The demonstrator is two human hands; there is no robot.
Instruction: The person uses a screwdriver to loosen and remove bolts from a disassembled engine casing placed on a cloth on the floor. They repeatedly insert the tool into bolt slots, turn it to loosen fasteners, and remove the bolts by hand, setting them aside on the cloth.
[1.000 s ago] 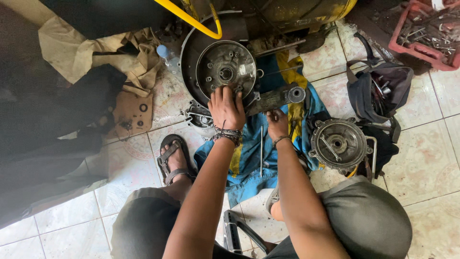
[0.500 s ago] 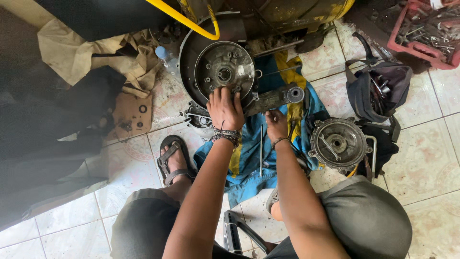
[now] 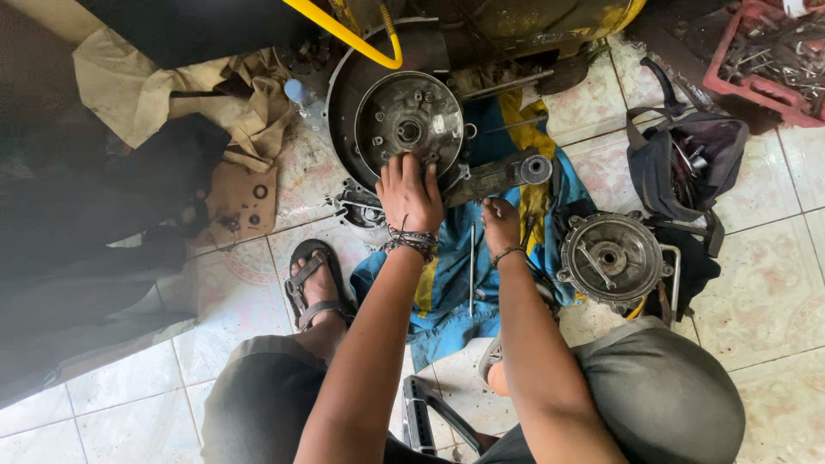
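Head cam: left hand (image 3: 411,193) is pressing spread fingers on lower rim of round metal hub plate (image 3: 409,131), sitting upright w/ yellow machine body above. Right hand (image 3: 501,222) is curling round grey arm (image 3: 498,174) beside it; grip partly hidden.

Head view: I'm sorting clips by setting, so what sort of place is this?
Likely a small vehicle repair workshop: a round metal hub plate under the left hand, a loose drum on the tiled floor, and a red crate of tools.
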